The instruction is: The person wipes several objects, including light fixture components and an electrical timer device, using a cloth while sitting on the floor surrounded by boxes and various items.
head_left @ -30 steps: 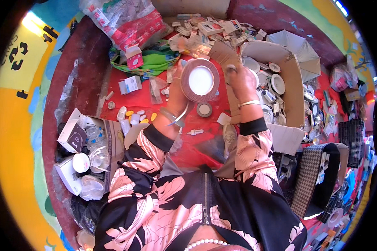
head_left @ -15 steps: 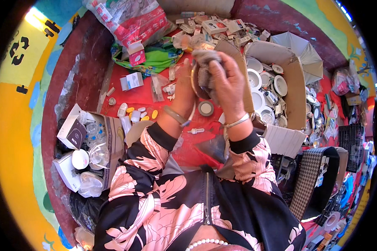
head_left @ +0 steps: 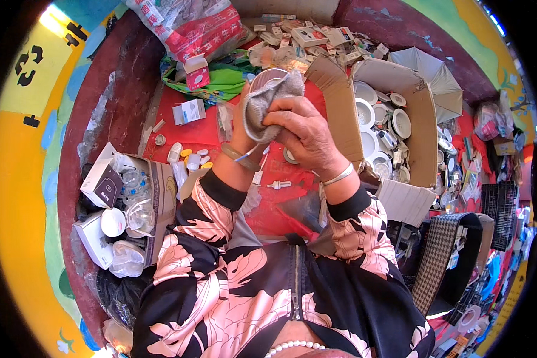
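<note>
My left hand (head_left: 240, 125) grips a round light fitting (head_left: 268, 76) with a pale rim, its fingers mostly hidden behind the fitting and the cloth. A thin white wire (head_left: 246, 155) hangs from it near my left wrist. Pressed against the fitting is a grey cloth (head_left: 267, 106), pinched by the fingers of my right hand (head_left: 307, 134). Below the right hand, a round grey-and-white disc (head_left: 290, 156) lies partly covered on the red sheet (head_left: 274, 209). A small white bulb (head_left: 279, 185) rests nearer to me.
To the right stands an open cardboard box (head_left: 422, 131) full of round white light fittings. A box of clear plastic parts (head_left: 164, 209) sits at the left. Small cartons (head_left: 310, 37) are heaped at the back, beside a red-and-white plastic bag (head_left: 194, 27). Yellow and white pieces (head_left: 194, 161) lie left.
Both hands have shifted left. The light fitting has turned so its round rim shows at the top, and the cloth now spreads across its near side.
</note>
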`<state>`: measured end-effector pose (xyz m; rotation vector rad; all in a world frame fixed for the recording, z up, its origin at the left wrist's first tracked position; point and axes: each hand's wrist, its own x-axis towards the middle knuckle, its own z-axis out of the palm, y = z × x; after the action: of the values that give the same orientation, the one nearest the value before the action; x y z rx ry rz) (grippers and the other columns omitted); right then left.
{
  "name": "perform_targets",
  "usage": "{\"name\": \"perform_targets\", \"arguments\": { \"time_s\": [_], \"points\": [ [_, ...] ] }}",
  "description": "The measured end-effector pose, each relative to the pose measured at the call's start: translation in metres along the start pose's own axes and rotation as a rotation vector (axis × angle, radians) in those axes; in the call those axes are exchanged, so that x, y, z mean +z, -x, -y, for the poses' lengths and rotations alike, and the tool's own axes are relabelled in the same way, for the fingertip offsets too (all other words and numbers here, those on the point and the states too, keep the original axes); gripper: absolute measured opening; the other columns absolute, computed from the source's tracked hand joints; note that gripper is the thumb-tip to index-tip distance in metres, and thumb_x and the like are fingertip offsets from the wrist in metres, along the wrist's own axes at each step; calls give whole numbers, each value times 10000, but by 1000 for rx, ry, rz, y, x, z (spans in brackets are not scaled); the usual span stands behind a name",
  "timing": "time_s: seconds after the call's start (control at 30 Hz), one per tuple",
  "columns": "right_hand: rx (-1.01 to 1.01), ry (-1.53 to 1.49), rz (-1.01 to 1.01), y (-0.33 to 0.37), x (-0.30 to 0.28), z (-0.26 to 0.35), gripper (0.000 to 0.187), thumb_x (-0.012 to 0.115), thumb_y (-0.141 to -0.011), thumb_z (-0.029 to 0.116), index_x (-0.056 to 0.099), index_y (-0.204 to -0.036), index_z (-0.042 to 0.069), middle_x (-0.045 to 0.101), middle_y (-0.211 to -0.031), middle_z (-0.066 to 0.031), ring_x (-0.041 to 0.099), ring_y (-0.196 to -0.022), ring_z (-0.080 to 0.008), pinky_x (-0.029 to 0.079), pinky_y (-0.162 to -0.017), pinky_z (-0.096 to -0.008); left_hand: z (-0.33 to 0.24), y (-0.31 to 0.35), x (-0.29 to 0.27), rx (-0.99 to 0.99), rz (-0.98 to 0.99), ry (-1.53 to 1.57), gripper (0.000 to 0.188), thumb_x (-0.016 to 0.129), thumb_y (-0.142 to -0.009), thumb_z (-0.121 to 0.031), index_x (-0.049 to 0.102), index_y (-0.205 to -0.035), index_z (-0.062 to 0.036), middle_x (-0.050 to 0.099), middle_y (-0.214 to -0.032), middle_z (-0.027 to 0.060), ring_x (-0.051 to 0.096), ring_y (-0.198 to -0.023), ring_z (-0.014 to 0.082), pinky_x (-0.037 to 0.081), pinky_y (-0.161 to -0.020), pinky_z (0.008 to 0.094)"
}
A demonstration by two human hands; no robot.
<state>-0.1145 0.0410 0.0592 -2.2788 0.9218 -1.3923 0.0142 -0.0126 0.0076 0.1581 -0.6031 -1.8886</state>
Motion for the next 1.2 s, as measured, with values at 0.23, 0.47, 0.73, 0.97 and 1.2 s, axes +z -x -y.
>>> {"name": "perform_targets", "arguments": {
  "time_s": [0.23,0.47,0.73,0.97,1.2],
  "points": [
    [82,346,-70,5,-32,-20,237,531,-651,-47,603,-855,50,562,-920,-120,535,-910,-317,440,-809,-394,1,-1,15,6,-129,-325,377,379,-941,-324,512,-1146,-37,596,-1061,101,609,-907,185,510,-786,312],
    [469,63,-563,15,-58,-45,245,524,-721,-46,616,-938,20,605,-916,-100,578,-901,-215,446,-813,-286,-4,4,19,-54,-214,-151,373,408,-930,-294,494,-1160,-14,580,-1102,137,605,-956,245,516,-811,378],
    [319,-38,-321,1,-22,-18,339,477,-705,-82,603,-1008,3,623,-984,-130,585,-986,-221,435,-873,-300,18,-4,15,-45,-266,-468,413,355,-949,-358,589,-953,-18,618,-856,60,581,-748,110,466,-687,251],
    [186,39,-348,4,-2,-16,318,490,-699,-69,628,-973,15,620,-991,-151,585,-967,-284,441,-867,-335,21,-3,19,55,-338,-569,391,341,-953,-368,569,-882,-59,562,-774,4,511,-653,74,417,-555,234],
    [104,27,-140,4,10,-4,227,553,-651,-37,643,-846,37,584,-844,-118,566,-855,-301,457,-732,-365,6,1,-3,97,-283,-694,334,372,-948,-321,565,-1012,-56,613,-896,58,583,-762,130,483,-671,267]
  ]
}}
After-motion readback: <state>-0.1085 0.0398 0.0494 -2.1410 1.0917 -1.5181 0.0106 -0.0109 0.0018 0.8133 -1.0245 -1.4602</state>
